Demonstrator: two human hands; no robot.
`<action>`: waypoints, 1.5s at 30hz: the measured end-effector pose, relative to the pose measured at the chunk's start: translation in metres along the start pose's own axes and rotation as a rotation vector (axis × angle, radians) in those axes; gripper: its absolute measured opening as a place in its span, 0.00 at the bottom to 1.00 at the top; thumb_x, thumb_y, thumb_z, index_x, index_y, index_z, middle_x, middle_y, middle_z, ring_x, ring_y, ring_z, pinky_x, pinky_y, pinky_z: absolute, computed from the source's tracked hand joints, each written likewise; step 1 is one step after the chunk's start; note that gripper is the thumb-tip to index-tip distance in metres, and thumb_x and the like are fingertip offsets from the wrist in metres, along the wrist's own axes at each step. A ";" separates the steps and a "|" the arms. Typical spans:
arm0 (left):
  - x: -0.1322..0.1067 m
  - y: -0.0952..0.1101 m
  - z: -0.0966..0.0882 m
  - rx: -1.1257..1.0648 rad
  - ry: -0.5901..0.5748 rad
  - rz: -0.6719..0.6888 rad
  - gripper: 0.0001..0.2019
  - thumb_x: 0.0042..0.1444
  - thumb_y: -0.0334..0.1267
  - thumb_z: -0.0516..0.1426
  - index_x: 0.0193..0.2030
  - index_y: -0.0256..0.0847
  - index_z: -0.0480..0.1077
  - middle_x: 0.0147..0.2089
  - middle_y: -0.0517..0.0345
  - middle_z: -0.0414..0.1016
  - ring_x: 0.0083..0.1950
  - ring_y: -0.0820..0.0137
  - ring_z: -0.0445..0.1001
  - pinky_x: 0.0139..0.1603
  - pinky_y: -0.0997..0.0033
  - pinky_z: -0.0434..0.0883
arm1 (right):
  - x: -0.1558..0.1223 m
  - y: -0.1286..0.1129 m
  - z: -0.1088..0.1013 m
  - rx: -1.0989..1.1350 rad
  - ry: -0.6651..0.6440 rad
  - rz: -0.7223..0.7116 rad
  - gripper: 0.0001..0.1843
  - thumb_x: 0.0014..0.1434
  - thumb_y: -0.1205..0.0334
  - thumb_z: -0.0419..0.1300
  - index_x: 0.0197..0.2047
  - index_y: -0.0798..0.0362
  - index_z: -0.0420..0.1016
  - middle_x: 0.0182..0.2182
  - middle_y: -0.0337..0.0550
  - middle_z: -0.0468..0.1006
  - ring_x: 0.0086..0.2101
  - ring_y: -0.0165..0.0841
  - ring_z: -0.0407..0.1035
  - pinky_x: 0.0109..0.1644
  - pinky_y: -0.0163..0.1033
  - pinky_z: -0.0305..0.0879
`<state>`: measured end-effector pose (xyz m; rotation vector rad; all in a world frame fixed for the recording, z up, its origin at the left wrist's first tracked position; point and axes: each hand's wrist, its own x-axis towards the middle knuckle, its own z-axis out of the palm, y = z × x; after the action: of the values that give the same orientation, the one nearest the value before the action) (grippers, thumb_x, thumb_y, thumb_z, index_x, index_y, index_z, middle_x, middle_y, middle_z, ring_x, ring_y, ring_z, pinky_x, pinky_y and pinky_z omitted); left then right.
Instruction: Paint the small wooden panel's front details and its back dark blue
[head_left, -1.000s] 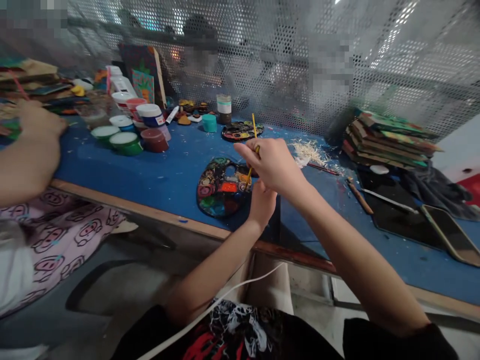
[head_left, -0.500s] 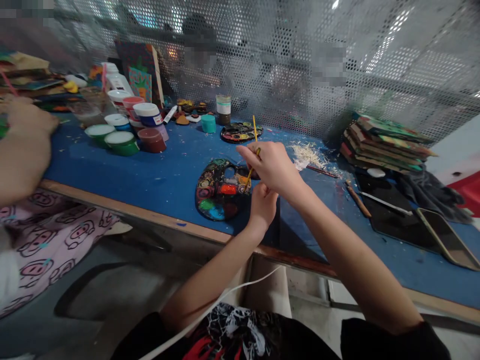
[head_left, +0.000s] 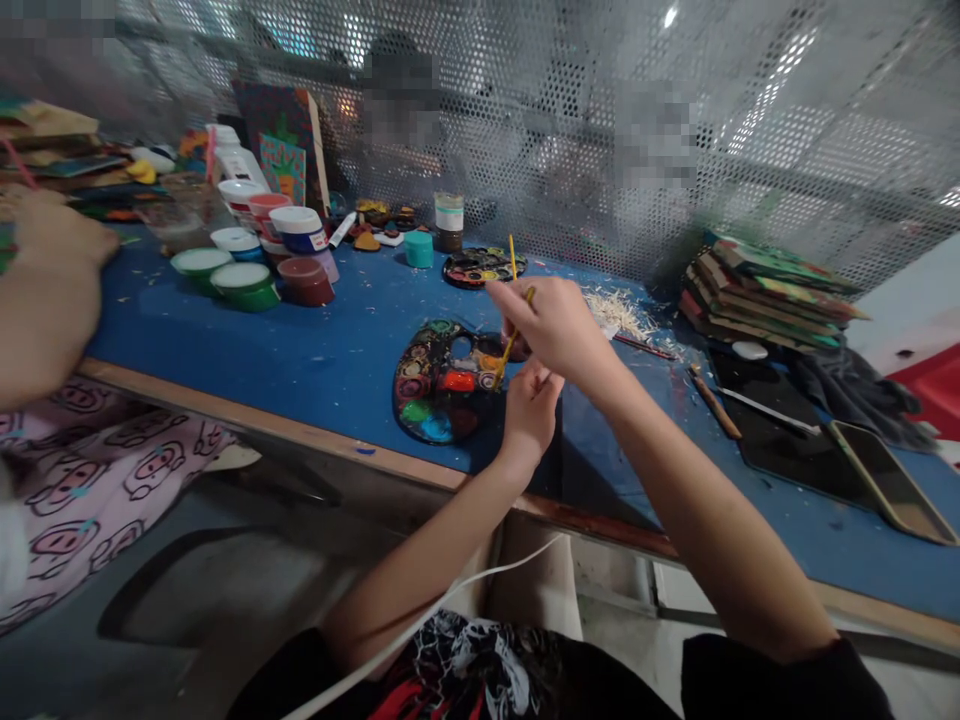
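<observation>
My right hand is closed around a thin yellow paintbrush, its tip down at the right side of a black paint palette. The palette's wells hold red, orange, green and blue paint. Close below, my left hand has its fingers curled at the palette's right edge; what they hold, if anything, is hidden. A second yellow stick rises behind my right hand, and its lower end is out of sight. Farther back lies another palette.
Paint tubs stand at the left, near another person's arm. To the right are wood shavings, a stack of painted boards, a wooden-handled tool and a phone. A perforated metal screen rises behind the table.
My right hand has shifted slightly to the right with the paintbrush, whose tip remains over the palette's right side. My left hand has barely moved.
</observation>
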<state>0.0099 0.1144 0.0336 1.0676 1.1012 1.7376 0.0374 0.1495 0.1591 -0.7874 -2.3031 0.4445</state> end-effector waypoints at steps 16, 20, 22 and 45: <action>-0.002 0.002 -0.003 -0.111 -0.021 0.044 0.17 0.62 0.45 0.57 0.53 0.38 0.68 0.54 0.50 0.71 0.53 0.63 0.73 0.53 0.53 0.73 | 0.047 0.044 -0.021 -0.229 0.234 0.128 0.26 0.66 0.61 0.54 0.16 0.53 0.61 0.13 0.33 0.59 0.20 0.26 0.58 0.34 0.36 0.55; -0.002 0.003 -0.003 -0.119 -0.012 0.027 0.17 0.62 0.45 0.57 0.53 0.38 0.68 0.55 0.50 0.71 0.53 0.63 0.73 0.53 0.53 0.73 | 0.041 0.054 -0.025 -0.173 0.280 0.088 0.26 0.66 0.61 0.55 0.15 0.52 0.61 0.12 0.32 0.59 0.20 0.25 0.58 0.33 0.36 0.56; -0.003 0.004 -0.004 -0.123 -0.005 0.017 0.16 0.62 0.45 0.57 0.53 0.38 0.68 0.54 0.50 0.71 0.53 0.63 0.73 0.53 0.53 0.73 | 0.034 0.049 -0.043 -0.131 0.382 0.032 0.26 0.67 0.58 0.52 0.17 0.53 0.64 0.13 0.32 0.61 0.19 0.24 0.59 0.33 0.36 0.57; -0.001 0.017 -0.006 -0.200 0.056 -0.116 0.13 0.51 0.39 0.63 0.44 0.42 0.73 0.49 0.53 0.80 0.60 0.63 0.72 0.66 0.60 0.62 | -0.163 0.034 -0.029 0.101 0.875 0.208 0.22 0.66 0.58 0.53 0.21 0.53 0.72 0.16 0.34 0.70 0.17 0.21 0.61 0.21 0.29 0.57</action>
<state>0.0014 0.1070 0.0476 0.8214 0.9794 1.7529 0.1700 0.0741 0.0855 -0.9368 -1.3873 0.2299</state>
